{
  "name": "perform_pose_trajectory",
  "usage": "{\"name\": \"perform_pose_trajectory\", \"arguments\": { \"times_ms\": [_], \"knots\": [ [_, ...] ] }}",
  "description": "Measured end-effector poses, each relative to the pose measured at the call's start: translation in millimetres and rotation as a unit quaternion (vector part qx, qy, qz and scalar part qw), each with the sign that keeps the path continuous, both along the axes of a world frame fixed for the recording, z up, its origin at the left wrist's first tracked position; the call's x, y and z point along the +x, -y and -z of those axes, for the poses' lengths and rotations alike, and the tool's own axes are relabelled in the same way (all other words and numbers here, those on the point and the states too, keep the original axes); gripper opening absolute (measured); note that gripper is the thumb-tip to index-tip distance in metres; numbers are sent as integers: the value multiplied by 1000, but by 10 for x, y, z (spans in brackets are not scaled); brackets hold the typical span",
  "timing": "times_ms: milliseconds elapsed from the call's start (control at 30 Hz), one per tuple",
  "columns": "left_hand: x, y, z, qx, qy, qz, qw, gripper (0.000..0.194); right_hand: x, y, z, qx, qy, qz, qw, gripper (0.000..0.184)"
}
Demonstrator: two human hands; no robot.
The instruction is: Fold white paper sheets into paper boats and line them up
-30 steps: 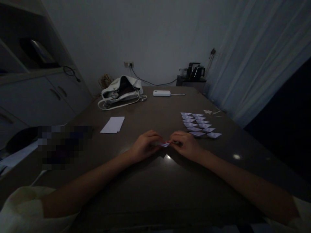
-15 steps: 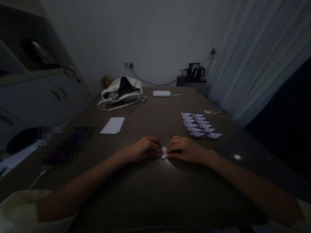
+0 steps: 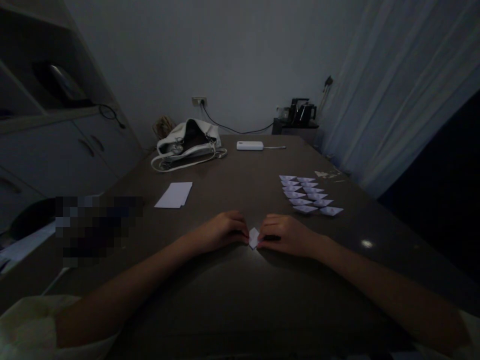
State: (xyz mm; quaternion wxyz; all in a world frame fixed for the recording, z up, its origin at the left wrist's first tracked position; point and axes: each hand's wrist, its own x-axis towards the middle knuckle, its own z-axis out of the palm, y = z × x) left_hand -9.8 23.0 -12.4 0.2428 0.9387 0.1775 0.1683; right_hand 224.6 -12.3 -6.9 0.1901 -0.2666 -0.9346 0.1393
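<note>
A small folded piece of white paper (image 3: 254, 238), roughly diamond-shaped, is held low over the table in front of me. My left hand (image 3: 228, 229) pinches its left corner between thumb and fingers. On the opposite corner, my right hand (image 3: 281, 232) has the same kind of pinch. To the right, several folded paper boats (image 3: 307, 193) stand in two columns. A stack of white paper sheets (image 3: 174, 195) lies on the left.
At the back left of the brown table (image 3: 232, 295) sits a white handbag (image 3: 191, 140). A white power strip-like device (image 3: 250, 145) with a short cord lies at the far side. Paper scraps (image 3: 328, 175) are near the right edge; a black kettle (image 3: 305, 114) stands beyond.
The folded paper has opened slightly between my fingertips and looks a little wider. Both hands have stayed almost in place.
</note>
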Motion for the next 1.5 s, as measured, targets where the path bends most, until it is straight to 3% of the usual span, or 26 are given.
{"name": "perform_pose_trajectory", "arguments": {
  "times_ms": [633, 1100, 1500],
  "knots": [
    [-7, 25, -45, 24, -16, -6, 1000, 15, -26, 22, -46, -11, 11, 18, 1000, 13],
    [7, 26, -3, 35, -41, -81, 995, 19, 17, -25, -11, -3, 28, 86, 996, 12],
    [64, 12, 77, 34, -35, -147, 988, 24, -34, -48, -15, -118, -7, 189, 975, 12]
  ]
}}
